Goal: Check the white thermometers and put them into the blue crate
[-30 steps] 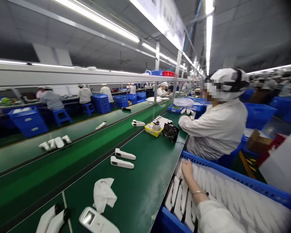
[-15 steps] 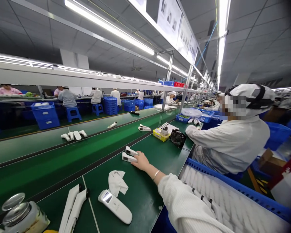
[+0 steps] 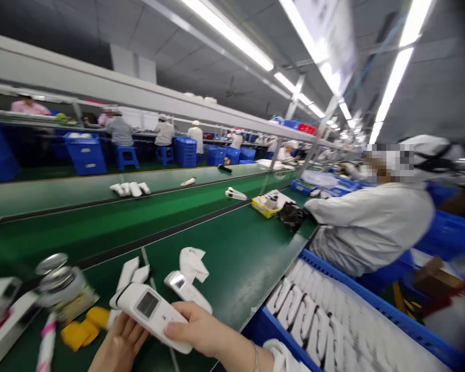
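Nearby, right hand (image 3: pixel 197 328) grips the lower end of a white handheld device (image 3: pixel 155 315), thumb on its face, screen up, above the green worktop (image 3: pixel 232 263); left hand (image 3: pixel 120 343) is under the head end, fingers extended, cannot tell whether they grip. Just beyond, a second white device (image 3: pixel 188 292) lies beside a crumpled white cloth (image 3: pixel 194 263), metal-topped jar (image 3: pixel 67 289) and yellow pieces (image 3: pixel 85 328) off left, blue crate (image 3: pixel 349 281) of packed white devices at right. Farther along, a yellow tray (image 3: pixel 261 208) on the worktop, a white-clad co-worker (image 3: pixel 375 227) to its right.
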